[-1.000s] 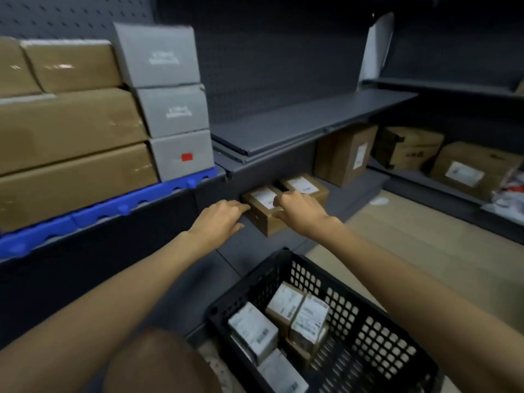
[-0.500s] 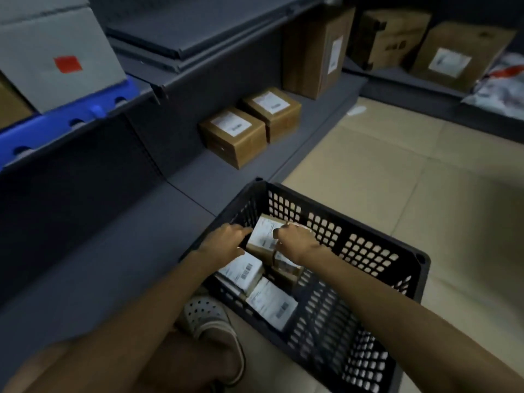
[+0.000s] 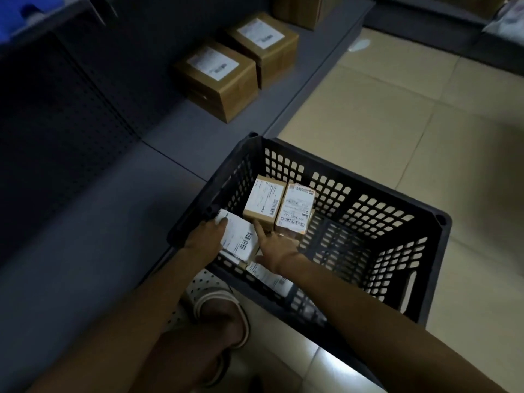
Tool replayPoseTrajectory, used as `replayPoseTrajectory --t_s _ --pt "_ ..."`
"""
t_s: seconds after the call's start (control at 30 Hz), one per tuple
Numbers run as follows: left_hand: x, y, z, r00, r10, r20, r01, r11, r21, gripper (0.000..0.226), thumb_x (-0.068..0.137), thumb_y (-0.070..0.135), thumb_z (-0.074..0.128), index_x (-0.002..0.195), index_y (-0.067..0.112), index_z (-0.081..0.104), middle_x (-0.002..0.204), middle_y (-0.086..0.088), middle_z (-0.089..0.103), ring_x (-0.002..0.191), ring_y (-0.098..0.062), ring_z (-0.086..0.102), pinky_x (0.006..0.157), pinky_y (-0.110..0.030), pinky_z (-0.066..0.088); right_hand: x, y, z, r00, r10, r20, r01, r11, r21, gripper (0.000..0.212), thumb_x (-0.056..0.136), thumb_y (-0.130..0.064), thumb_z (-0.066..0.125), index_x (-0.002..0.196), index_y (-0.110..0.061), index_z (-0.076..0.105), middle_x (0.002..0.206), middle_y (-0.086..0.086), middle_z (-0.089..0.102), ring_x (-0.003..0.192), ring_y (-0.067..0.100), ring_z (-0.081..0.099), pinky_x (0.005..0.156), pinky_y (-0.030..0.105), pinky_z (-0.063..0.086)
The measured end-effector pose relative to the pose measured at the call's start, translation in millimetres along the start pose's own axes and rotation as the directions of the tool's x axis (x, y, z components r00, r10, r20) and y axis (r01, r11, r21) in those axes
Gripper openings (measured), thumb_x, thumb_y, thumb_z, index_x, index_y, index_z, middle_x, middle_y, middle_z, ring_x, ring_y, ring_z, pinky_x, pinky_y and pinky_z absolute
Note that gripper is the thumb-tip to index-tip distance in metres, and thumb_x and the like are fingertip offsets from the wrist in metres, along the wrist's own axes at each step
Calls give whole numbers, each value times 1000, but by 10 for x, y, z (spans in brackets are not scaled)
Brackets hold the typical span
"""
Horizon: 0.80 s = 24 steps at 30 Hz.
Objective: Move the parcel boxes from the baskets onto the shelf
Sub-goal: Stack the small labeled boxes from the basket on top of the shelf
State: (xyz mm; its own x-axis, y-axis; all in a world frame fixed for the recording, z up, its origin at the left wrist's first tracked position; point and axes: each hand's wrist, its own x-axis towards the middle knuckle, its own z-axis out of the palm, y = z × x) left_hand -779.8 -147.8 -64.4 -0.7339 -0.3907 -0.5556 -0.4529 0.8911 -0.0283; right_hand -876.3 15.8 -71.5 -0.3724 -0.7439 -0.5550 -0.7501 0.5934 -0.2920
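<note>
- While both arms reach into the basket (image 3: 368, 211), the white-labelled parcel (image 3: 241, 241) at its near-left corner is gripped along its left edge by the left hand (image 3: 208, 236).
- Its right side is touched by the right hand (image 3: 276, 248), forefinger outstretched; a full grip cannot be told.
- Two upright parcels (image 3: 279, 207) are seen just beyond.
- Two brown boxes (image 3: 235, 63) are set on the shelf (image 3: 175, 143).

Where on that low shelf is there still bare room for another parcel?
The low shelf lies bare between the near brown box and the basket, and further left along its front. Beyond, a second brown box sits close behind the first. Inside the basket, parcels crowd the left side; its right is bare.
</note>
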Motion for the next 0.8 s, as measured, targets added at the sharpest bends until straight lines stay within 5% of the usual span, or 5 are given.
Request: replayPoseTrajectory --t_s 0.17,0.4,0.8 --pt "120 -35 75 999 -33 35 35 997 -62 80 89 30 65 151 11 18 136 -19 47 120 -35 50 93 -42 49 127 -152 155 995 87 50 -93 987 131 101 94 -42 57 152 -11 -20 142 23 44 119 39 52 85 43 47" --pt "154 -33 81 999 -40 28 42 998 -50 83 90 27 65 153 16 11 140 -21 35 122 -36 47 94 -41 45 302 -215 267 986 166 -17 -161 972 174 114 82 -45 71 153 -7 -9 132 21 53 114 36 58 84 42 51" --pt "-15 228 106 998 -68 -5 68 998 0 71 95 24 56 152 13 16 134 -16 51 121 -34 52 88 -41 48 169 -164 318 957 278 -84 -237 916 324 101 72 -61 73 140 -11 17 124 12 58 110 32 60 84 41 52"
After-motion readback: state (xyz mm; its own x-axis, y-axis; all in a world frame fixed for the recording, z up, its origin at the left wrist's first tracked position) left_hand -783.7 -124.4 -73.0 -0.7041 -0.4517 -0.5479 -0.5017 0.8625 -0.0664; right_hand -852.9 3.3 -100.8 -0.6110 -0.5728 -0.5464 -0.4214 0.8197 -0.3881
